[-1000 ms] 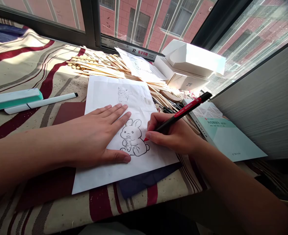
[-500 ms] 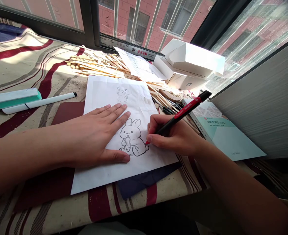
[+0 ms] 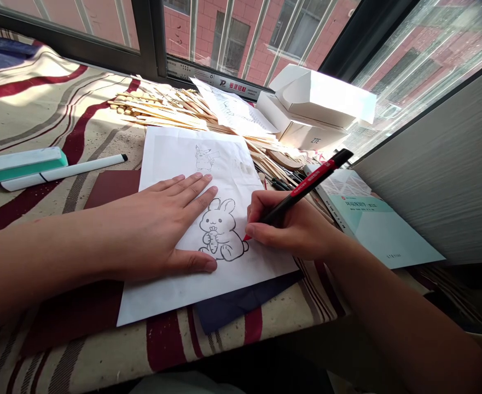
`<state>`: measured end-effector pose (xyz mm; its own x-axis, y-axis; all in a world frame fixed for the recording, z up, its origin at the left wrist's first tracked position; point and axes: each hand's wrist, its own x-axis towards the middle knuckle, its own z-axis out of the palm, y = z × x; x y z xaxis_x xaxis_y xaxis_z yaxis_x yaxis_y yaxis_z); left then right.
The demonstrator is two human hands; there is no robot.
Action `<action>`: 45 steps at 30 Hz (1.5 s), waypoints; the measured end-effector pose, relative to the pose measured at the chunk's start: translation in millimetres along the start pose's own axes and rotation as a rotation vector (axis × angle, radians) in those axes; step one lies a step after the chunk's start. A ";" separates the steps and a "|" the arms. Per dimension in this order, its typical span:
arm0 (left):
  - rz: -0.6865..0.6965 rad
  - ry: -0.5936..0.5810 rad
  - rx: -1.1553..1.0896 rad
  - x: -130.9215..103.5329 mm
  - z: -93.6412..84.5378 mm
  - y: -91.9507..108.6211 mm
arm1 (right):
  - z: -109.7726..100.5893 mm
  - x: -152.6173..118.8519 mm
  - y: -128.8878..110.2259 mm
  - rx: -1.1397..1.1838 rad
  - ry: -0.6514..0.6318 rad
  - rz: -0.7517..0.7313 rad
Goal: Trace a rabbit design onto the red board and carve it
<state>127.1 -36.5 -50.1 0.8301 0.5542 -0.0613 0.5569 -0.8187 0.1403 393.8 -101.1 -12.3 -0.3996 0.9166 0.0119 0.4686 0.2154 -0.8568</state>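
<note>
A: Where are the two hands?

B: The left hand (image 3: 154, 230) lies flat, fingers spread, on the white sheet (image 3: 162, 295), at the left of the rabbit drawing (image 3: 224, 230). The right hand (image 3: 294, 227) grips the red-and-black pen (image 3: 314, 180) close to its red tip, which points at the rabbit's right side, just above the tail.

A: Is the tip on the paper?

B: It's very near or touching; I can't tell which.

A: And the sheet itself, does it sit well?

B: It lies at the near middle of the surface, over a maroon sheet (image 3: 76, 317) and a dark blue one (image 3: 244, 303). It looks a little wrinkled towards the far right. I'd press evenly with the spread palm, so that it doesn't creep over those layers.

A: Any advice for the pen?

B: A light grip, I think, and small strokes from the fingers, with the side of the hand resting for support. Pressing hard could thicken a line or catch on a crease. The left thumb is just beside the rabbit's feet, so I'd mind it there.

A: Anything crowding the right hand?

B: Wooden sticks (image 3: 162, 115) spread along the far side, and a pale green book (image 3: 384, 230) lies to the right, beyond the forearm. The wrist seems to have room.
</note>
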 end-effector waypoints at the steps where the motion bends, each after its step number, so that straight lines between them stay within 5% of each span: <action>1: -0.003 -0.003 0.001 0.1 -0.4 -0.1 | -0.1 0.0 -0.3 -0.001 0.000 -0.003; 25: -0.084 -0.187 0.023 4.0 -16.2 11.3 | -5.4 -4.5 0.7 -0.035 -0.059 -0.039; 45: -0.085 -0.145 0.018 4.1 -11.3 10.0 | -1.8 -3.8 -2.6 -0.011 -0.101 -0.064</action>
<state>135.8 -40.7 -37.9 0.7747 0.5949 -0.2146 0.6244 -0.7732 0.1107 395.5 -104.5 -9.2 -0.5062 0.8623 0.0136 0.4478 0.2763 -0.8504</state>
